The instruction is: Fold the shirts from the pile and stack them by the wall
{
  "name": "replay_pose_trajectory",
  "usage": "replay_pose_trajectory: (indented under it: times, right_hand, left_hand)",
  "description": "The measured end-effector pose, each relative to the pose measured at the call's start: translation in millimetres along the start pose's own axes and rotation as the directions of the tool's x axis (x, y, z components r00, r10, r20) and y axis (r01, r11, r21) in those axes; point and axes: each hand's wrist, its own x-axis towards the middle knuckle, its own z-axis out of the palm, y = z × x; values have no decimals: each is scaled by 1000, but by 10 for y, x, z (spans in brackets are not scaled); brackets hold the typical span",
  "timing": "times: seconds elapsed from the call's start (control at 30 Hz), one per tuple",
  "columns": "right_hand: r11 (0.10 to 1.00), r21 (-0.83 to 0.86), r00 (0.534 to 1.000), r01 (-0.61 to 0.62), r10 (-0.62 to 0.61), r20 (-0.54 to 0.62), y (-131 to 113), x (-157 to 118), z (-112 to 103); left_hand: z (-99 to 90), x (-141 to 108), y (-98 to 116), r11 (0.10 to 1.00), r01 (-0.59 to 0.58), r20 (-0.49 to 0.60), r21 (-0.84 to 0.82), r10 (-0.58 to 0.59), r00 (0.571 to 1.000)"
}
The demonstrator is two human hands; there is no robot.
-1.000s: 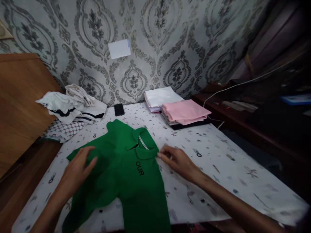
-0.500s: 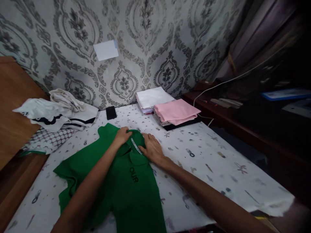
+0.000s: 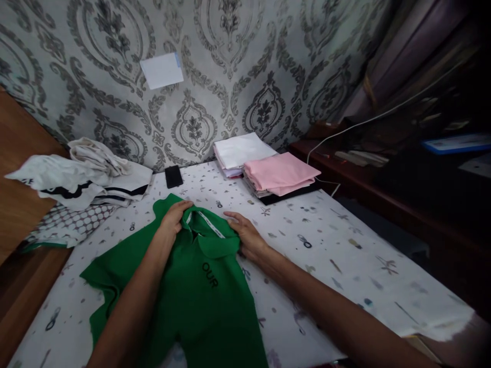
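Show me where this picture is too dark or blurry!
In the head view, the far right is nearly black around the blue-edged thing; in the head view, the white tablecloth goes soft at its right corner, but OUR on the green shirt reads clearly.

The head camera looks down across the table [image 3: 364, 266].
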Motion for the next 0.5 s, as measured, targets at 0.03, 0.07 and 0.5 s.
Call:
replay_pose_trajectory:
  times: [0.03, 0.07, 0.5]
  right_hand:
    - [1000, 13, 1000, -9, 9, -2, 0, -4, 8]
    - [1000, 10, 1000, 1, -1, 5, 2, -10, 14]
    - [996, -39, 996, 81, -79, 43, 56, -39, 18]
  left_hand:
    - [-17, 5, 4, 1000, -9, 3, 16, 9, 1000]
    - [-30, 3, 11, 999, -21, 7, 36, 21, 1000]
    - [111, -289, 129, 271, -586, 491, 764, 345, 800]
